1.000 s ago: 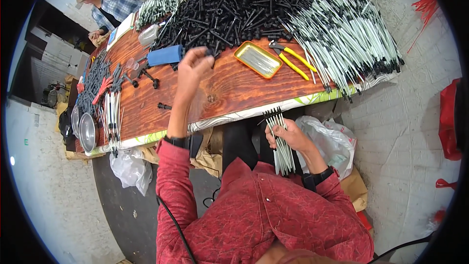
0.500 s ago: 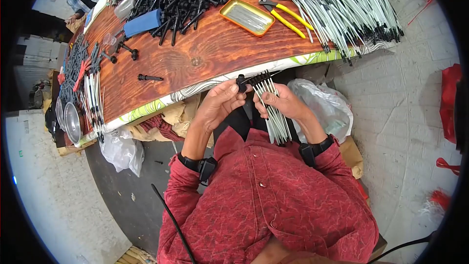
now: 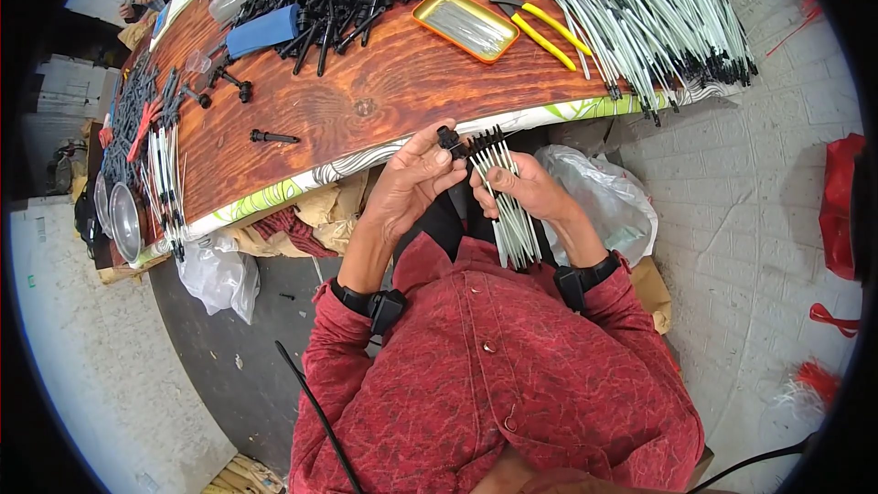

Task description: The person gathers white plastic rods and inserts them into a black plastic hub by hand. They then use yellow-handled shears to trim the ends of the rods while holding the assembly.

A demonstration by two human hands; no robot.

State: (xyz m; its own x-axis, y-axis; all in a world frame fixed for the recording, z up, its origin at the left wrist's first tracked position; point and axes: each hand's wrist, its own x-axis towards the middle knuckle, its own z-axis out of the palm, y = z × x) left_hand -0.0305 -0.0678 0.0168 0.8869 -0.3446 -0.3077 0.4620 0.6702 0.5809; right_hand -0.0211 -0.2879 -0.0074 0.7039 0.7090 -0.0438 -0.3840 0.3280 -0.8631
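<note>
Black plastic plug (image 3: 447, 138), fetched from the wooden desk (image 3: 366, 105), now pinched in left hand (image 3: 407, 185) beside right hand (image 3: 521, 187)'s clamped bundle of white rods (image 3: 508, 206).

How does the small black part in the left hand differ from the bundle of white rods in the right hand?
The black part is one short, dark piece pinched by the left hand; the white rods are many, long and pale, fanned out in the right hand. Both are held below the table edge, close together.
</note>
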